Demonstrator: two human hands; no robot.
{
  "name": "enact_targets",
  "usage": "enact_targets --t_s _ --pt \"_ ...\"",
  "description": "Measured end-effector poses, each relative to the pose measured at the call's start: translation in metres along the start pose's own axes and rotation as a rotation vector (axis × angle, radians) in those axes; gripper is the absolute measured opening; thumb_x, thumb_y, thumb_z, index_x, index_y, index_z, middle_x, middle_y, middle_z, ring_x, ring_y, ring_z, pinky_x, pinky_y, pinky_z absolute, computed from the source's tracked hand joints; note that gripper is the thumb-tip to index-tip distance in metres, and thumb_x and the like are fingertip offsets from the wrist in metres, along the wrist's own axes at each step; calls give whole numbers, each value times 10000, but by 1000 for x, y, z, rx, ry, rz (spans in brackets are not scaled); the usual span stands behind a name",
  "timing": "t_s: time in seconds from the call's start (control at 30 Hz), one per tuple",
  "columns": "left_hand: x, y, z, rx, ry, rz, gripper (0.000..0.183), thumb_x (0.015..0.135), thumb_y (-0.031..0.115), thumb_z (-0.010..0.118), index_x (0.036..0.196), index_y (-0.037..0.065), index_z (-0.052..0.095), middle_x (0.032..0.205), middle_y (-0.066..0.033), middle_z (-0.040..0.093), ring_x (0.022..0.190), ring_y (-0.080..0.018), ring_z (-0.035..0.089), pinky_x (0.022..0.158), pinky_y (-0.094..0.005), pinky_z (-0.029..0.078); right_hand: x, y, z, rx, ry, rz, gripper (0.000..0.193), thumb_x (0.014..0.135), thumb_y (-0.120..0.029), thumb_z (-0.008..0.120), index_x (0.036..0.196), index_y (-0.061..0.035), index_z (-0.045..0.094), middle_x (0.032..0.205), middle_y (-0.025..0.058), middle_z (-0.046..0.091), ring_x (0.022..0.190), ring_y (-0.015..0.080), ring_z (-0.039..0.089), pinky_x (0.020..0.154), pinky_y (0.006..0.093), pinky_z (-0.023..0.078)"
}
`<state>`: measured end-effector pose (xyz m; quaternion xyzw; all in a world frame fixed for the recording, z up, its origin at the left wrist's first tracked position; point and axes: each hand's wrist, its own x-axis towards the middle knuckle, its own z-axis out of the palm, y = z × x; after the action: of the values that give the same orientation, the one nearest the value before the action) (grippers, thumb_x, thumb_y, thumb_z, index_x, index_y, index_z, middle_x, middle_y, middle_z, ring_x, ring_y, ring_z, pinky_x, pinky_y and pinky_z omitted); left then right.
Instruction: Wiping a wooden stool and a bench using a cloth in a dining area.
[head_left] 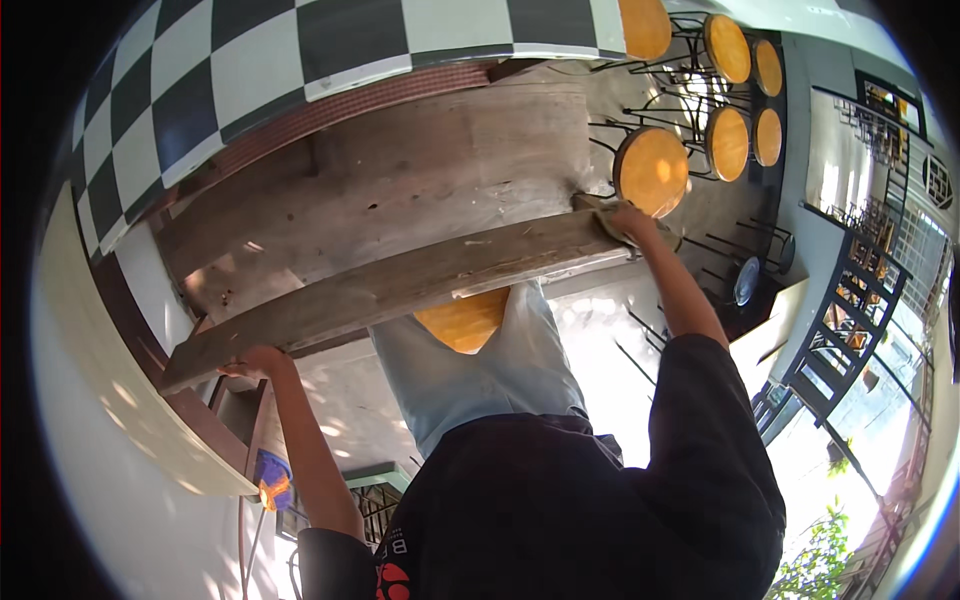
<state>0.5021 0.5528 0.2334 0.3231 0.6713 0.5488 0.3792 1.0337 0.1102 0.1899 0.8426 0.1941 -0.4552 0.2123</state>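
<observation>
A long, worn wooden plank (400, 288) runs across in front of me, slanting up from the lower left to the right. My left hand (258, 362) is at its left end, fingers curled against the lower edge. At the right end my right hand (632, 220) presses a greyish cloth (612, 226) onto the wood, closed around it. Beyond the plank lies a broad wooden surface (450, 150) with dark spots, below a counter with a black-and-white checked top (355, 38).
Several round stools with orange-brown seats (651, 172) and thin black legs stand at the far right. Another round wooden seat (465, 318) shows between my legs. A blue-and-orange object (273, 480) is at the lower left, near a pale wall. Black railings (850, 310) stand farther right.
</observation>
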Motion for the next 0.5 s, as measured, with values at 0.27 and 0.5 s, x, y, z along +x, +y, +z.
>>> enact_targets --t_s 0.27,0.5 --pt "-7 -11 22 245 27 -49 580 961 340 473 1485 191 277 1458 -48 381 1261 -257 437 1022 -411 411 -60 -297 59 268 -228 -602 537 839 -439 510 1147 -17 634 1332 228 510 1212 337 524 1003 410 444" --pt "19 -15 -12 379 164 -124 577 963 483 376 1477 243 272 1446 -53 411 1216 -274 493 1019 -482 421 -160 -399 17 346 -377 -754 658 827 -467 452 1343 -66 526 1410 148 479 1355 283 393 1123 421 266"
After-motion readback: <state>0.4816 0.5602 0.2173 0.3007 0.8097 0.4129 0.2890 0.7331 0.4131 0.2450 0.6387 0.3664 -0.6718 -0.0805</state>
